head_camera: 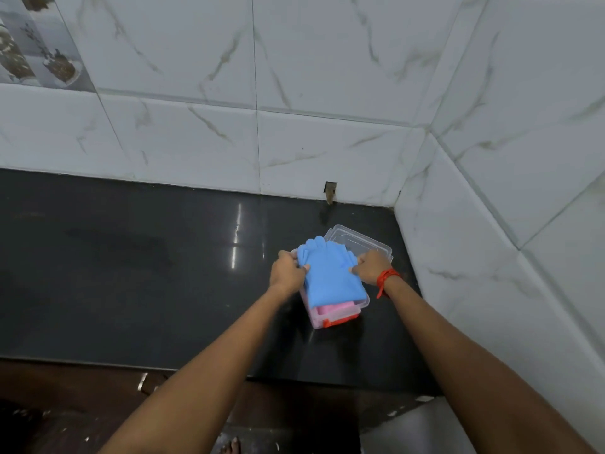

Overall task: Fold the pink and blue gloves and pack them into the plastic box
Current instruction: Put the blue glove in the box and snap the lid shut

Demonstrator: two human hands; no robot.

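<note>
I see my left hand [288, 268] and my right hand [371, 267] pinching opposite edges of the folded blue rubber gloves [330, 276], each grip closed narrow on the material. The blue gloves lie on top of the folded pink gloves [334, 309] inside the clear rectangular plastic box [366, 301], which stands on the glossy black stone bench [131, 273] near the white marble-tiled wall corner [425, 165]. The clear plastic lid [363, 245] lies just behind the box, and a red thread band [386, 280] circles my right wrist.

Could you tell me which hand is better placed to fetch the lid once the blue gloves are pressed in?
Probably the right hand: the clear lid lies just beyond it, behind the plastic box, while the left hand grips the gloves' far side.
</note>
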